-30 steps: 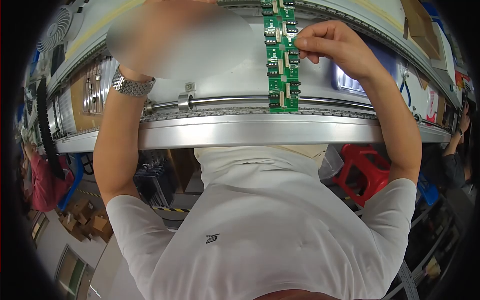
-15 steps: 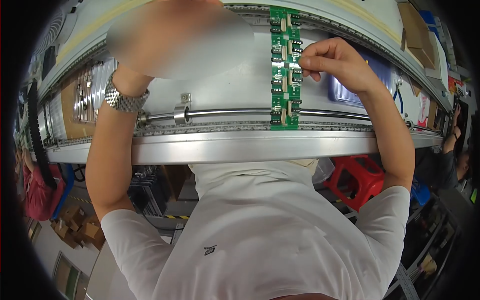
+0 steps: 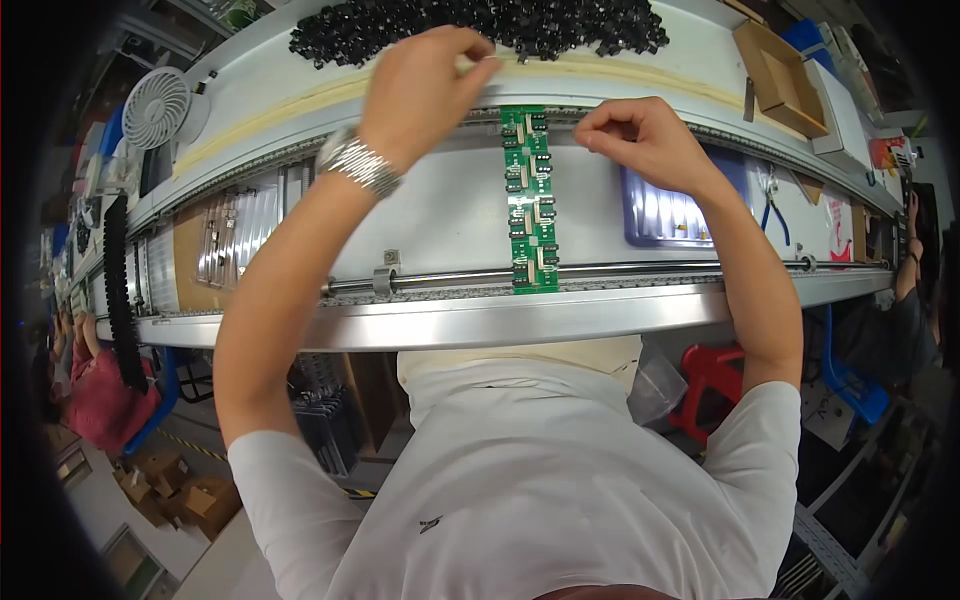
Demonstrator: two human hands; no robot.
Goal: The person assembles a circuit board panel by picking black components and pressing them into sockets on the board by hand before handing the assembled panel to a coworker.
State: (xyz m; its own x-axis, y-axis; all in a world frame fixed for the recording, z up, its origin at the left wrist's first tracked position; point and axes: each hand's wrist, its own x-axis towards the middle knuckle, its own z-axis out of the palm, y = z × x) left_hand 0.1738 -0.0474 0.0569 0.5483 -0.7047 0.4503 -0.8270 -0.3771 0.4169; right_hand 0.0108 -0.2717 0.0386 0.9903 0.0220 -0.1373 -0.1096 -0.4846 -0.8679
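A long green circuit board with black and pale connectors lies across the rails of a metal conveyor. My left hand, with a metal watch at the wrist, is above the far rail, left of the board's far end. Its fingers are curled and slightly smeared, close to a heap of small black parts. To the right of the board, my right hand hovers apart from it, thumb and forefinger pinched together. Whatever either hand may hold is hidden or too small to make out.
A blue plastic tray and blue-handled pliers lie right of the board. A metal rod runs along the near side. A cardboard box stands far right, a white fan far left. Other people are at both edges.
My right hand has come away from the board's right edge. My left hand, earlier behind a blurred patch, now shows near the black parts. The view has shifted, showing more of the far side.
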